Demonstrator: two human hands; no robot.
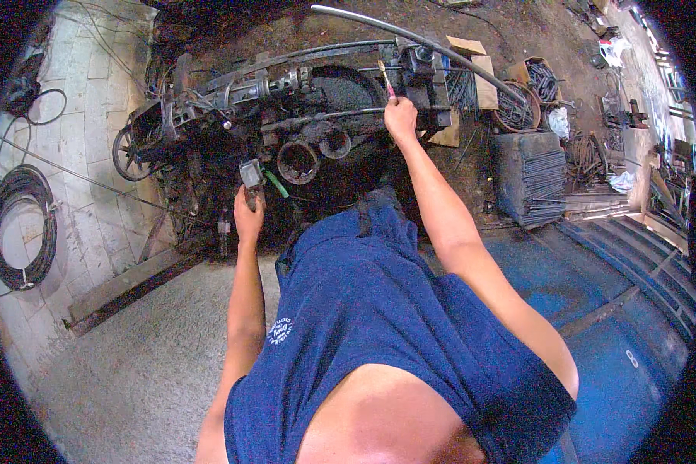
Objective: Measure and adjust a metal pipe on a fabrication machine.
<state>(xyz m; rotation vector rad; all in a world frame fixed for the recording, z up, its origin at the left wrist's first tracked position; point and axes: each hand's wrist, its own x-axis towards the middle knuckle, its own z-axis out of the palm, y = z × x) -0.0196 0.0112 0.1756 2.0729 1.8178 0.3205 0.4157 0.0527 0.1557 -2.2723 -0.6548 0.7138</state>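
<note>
My right hand (400, 120) is closed round the reddish handle of a slim brush (384, 80), its pale tip pointing away from me over the right part of a dark, greasy machine (286, 89). Lower and to the left, my left hand (248, 210) grips a small grey rectangular container (251, 172) in front of the machine. What is inside it is too small to tell. Beside the container, a green tube-like piece (275, 184) slants downward. Two round, open-mouthed metal parts (298, 161) sit on the machine's near side, between my hands.
A spoked handwheel (125, 147) juts from the machine's left end. One long metal rod (417, 37) arches over its right end toward a round bin (516, 108). Stacked dark rods (545, 185) stand to the right. Coiled black cable (22, 228) lies at left.
</note>
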